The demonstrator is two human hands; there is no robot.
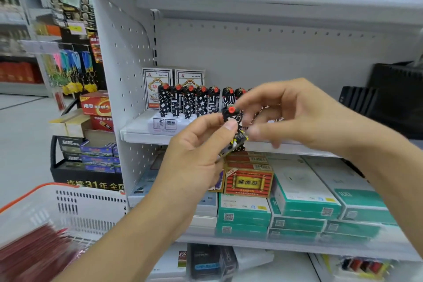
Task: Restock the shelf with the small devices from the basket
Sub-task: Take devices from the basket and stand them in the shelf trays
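Both hands are raised in front of the white shelf [146,136]. My left hand [196,155] grips a small bunch of black-and-white patterned devices with red tops [238,137]. My right hand [295,114] pinches the uppermost device [232,113] of that bunch by its red-topped end. Behind the hands, a row of the same devices [190,101] stands upright in a white display tray [164,124] on the shelf. The white basket with an orange rim [75,204] sits at the lower left.
White card boxes [158,80] stand behind the device row. Black items [389,96] fill the shelf's right end. The shelf below holds green-and-white boxes [304,201] and a red box [248,182]. Red packets [32,252] lie in the basket. A battery display [96,135] stands at left.
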